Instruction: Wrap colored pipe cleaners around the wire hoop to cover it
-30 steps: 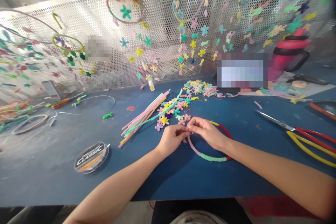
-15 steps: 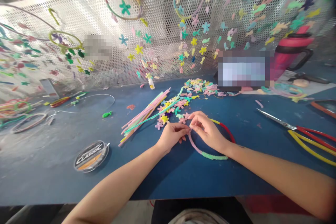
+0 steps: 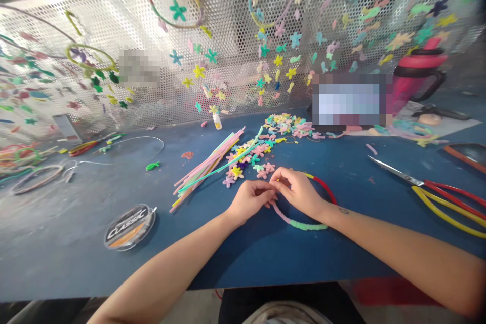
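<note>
A ring wrapped in pink, green, red and yellow fuzzy material [image 3: 308, 226] lies on the blue table. My left hand [image 3: 251, 201] pinches the ring at its left side, where the pink part begins. Right beside it, my right hand [image 3: 298, 191] has thumb and forefinger pressed together at the same spot, its palm over the ring's upper part. The fingertips of both hands nearly touch, and they hide what exactly is between them. Just behind my hands lie small pastel flower shapes [image 3: 237, 172] and a bundle of pink, yellow and teal fuzzy sticks [image 3: 208, 164].
Scissors with red and yellow handles [image 3: 421, 182] lie at the right. A spool [image 3: 130, 227] sits at the left front. Behind stand a small white bottle [image 3: 217, 121], a pink tumbler [image 3: 413, 78] and a perforated metal panel [image 3: 228, 25] hung with rings and flowers.
The view has shifted slightly. My right fingertips have drawn closer together and moved a little down and left, against my left fingertips. The ring stays in place.
</note>
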A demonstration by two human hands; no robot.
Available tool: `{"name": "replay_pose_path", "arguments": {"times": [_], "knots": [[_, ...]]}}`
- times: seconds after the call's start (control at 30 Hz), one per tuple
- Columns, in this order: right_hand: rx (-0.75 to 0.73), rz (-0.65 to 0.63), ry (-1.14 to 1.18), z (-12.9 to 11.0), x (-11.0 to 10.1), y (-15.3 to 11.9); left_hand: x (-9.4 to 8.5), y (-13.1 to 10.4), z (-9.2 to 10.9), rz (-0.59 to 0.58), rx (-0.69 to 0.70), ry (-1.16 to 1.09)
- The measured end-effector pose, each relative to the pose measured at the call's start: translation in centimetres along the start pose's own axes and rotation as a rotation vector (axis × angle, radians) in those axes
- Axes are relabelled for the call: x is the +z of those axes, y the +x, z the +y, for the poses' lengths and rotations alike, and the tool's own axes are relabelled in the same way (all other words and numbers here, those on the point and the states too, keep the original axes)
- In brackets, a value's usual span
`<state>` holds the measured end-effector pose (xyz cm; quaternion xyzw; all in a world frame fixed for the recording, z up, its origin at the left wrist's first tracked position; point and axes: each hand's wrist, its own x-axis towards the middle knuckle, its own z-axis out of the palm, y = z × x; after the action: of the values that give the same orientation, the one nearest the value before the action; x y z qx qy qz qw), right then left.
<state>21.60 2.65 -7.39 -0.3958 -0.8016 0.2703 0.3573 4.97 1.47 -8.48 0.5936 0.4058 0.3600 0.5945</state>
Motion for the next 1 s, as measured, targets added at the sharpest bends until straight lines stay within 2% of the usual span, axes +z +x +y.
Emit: {"name": "replay_pose_path", "arguments": {"times": [0.33, 0.5, 0.63, 1.0], "knots": [[-0.001, -0.016, 0.018, -0.06, -0.14, 0.02, -0.04, -0.09, 0.29, 0.055, -0.033, -0.055], [0.045, -0.053, 0.087, -0.01, -0.56, -0.18, -0.32, -0.11, 0.5, 0.093, -0.096, -0.126], [0.004, -0.083, 0.115, 0.18, -0.66, -0.4, -0.46, -0.02, 0.5, 0.122, -0.129, -0.149], [-0.146, -0.102, -0.17, 0.5, -0.2, -0.21, -0.48, 0.22, 0.43, 0.142, -0.159, -0.192]]}}
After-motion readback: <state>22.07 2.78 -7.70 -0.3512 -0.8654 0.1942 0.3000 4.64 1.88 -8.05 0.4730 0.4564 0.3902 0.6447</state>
